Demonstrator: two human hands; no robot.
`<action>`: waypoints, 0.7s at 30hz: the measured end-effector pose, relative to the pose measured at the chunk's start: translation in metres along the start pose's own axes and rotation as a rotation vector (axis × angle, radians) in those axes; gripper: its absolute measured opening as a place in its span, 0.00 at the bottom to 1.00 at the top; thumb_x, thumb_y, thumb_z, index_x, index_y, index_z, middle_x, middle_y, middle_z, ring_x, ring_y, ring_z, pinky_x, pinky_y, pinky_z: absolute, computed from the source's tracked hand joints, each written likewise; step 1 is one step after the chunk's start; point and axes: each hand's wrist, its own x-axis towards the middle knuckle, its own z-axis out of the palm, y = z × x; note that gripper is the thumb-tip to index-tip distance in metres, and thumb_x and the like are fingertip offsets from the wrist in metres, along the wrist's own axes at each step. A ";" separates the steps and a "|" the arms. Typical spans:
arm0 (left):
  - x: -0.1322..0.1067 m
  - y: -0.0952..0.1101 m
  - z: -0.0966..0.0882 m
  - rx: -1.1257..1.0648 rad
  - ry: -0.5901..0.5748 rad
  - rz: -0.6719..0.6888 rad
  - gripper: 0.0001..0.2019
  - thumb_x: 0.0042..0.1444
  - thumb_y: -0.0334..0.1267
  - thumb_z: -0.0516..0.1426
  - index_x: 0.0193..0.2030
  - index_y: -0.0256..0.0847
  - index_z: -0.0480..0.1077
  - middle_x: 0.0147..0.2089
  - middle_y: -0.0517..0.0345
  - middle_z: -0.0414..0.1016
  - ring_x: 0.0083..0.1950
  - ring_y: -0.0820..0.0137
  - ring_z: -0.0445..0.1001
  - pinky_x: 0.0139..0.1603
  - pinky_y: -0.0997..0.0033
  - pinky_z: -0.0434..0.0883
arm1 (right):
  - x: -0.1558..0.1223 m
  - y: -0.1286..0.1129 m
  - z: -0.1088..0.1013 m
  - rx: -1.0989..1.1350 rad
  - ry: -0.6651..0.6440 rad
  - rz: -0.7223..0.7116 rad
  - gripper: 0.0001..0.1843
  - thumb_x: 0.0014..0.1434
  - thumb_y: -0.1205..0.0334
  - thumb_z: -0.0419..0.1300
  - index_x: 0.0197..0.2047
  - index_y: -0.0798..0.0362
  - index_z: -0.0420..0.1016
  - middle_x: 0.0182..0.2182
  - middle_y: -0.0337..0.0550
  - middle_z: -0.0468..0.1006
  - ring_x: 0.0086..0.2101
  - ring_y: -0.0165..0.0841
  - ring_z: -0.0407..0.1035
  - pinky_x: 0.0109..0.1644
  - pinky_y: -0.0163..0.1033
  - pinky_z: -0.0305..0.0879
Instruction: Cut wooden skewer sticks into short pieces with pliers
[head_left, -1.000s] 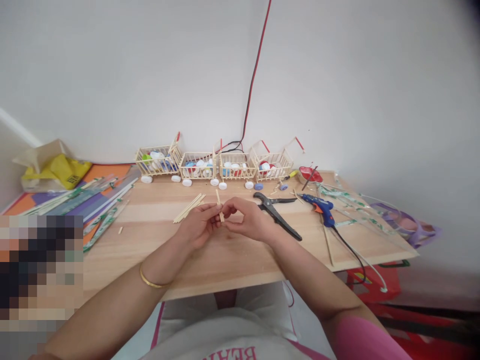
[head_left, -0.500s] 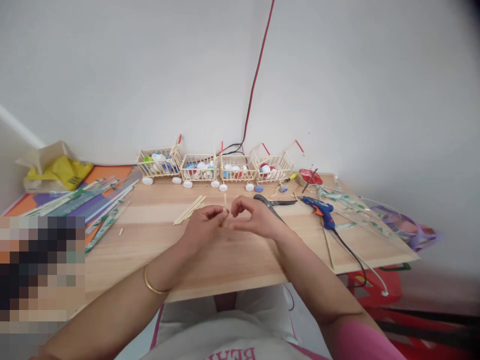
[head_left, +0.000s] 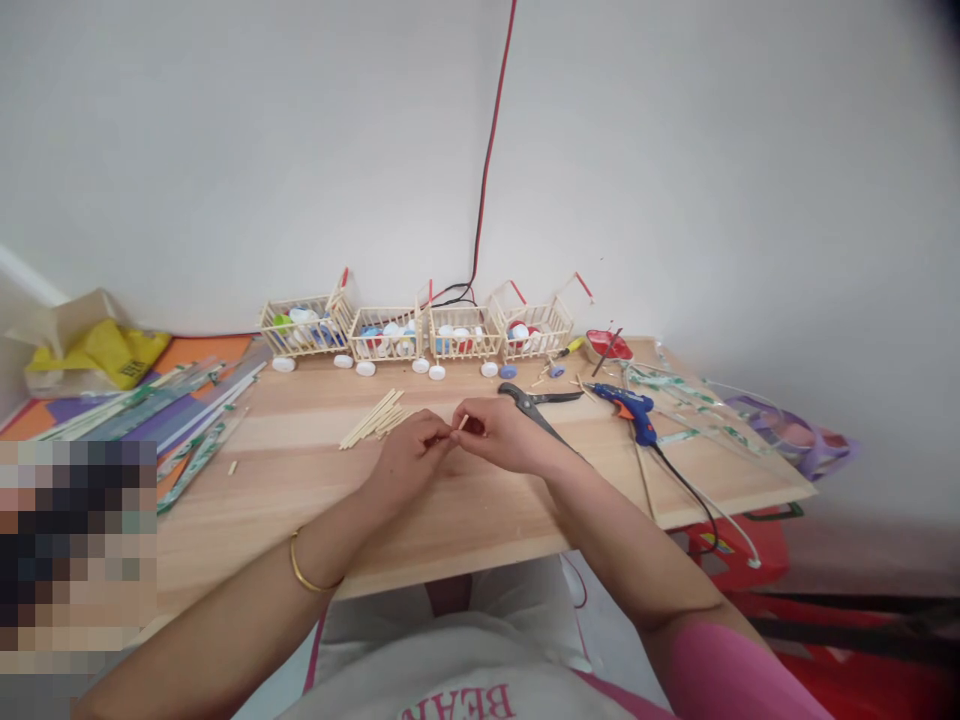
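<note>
My left hand (head_left: 411, 452) is closed, its thumb and fingertips pinched together and meeting the fingers of my right hand over the middle of the table. What the left fingertips hold, if anything, is hidden. My right hand (head_left: 504, 436) pinches a short pale wooden stick (head_left: 463, 422) between thumb and fingers. Just behind my left hand lies a pile of thin wooden sticks (head_left: 373, 420). Dark-handled scissors (head_left: 531, 404) lie right behind my right hand, partly covered by it. Farther right rests a blue glue gun (head_left: 636, 408) with an orange trigger.
Several small stick-built carts (head_left: 386, 335) filled with bottle caps line the wall. A red bowl (head_left: 609, 346) stands at back right, beside plastic wrappers (head_left: 690, 395). On the left are packaged sticks (head_left: 202, 440) and a yellow bag (head_left: 124, 355). The glue gun's cable (head_left: 694, 490) hangs over the edge.
My right hand has moved in to meet my left, its fingers closing from an open curl onto the short stick. The whole view has shifted slightly.
</note>
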 end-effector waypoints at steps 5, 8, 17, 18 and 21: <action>0.001 -0.009 0.002 0.092 -0.054 0.015 0.07 0.53 0.37 0.56 0.29 0.42 0.75 0.30 0.56 0.73 0.33 0.68 0.69 0.35 0.71 0.61 | -0.002 -0.001 0.002 -0.113 -0.022 -0.018 0.02 0.53 0.67 0.57 0.30 0.54 0.71 0.23 0.36 0.71 0.25 0.26 0.62 0.28 0.30 0.53; 0.001 -0.013 0.004 0.183 -0.088 0.046 0.06 0.52 0.33 0.56 0.30 0.42 0.75 0.30 0.56 0.74 0.33 0.69 0.69 0.36 0.71 0.61 | -0.004 0.001 0.007 -0.158 -0.022 0.009 0.02 0.53 0.67 0.57 0.30 0.55 0.71 0.23 0.37 0.71 0.25 0.25 0.61 0.29 0.30 0.52; -0.001 -0.014 0.005 0.323 -0.124 0.029 0.06 0.51 0.30 0.55 0.31 0.38 0.74 0.31 0.58 0.74 0.35 0.71 0.70 0.37 0.72 0.63 | -0.009 0.005 0.013 -0.122 -0.001 0.021 0.02 0.52 0.68 0.58 0.31 0.55 0.72 0.24 0.37 0.72 0.26 0.25 0.63 0.30 0.29 0.54; -0.001 -0.014 0.005 0.314 -0.122 0.024 0.05 0.51 0.30 0.55 0.30 0.38 0.74 0.30 0.58 0.73 0.34 0.71 0.70 0.37 0.72 0.63 | -0.009 0.006 0.013 -0.110 -0.001 0.015 0.02 0.52 0.68 0.58 0.31 0.55 0.72 0.25 0.37 0.72 0.26 0.25 0.63 0.30 0.29 0.54; -0.002 -0.013 0.005 0.291 -0.129 0.011 0.05 0.50 0.29 0.56 0.30 0.38 0.73 0.30 0.59 0.73 0.34 0.72 0.70 0.36 0.73 0.63 | -0.008 0.010 0.015 -0.079 -0.005 0.006 0.03 0.51 0.69 0.58 0.31 0.55 0.72 0.24 0.36 0.72 0.25 0.24 0.63 0.30 0.29 0.54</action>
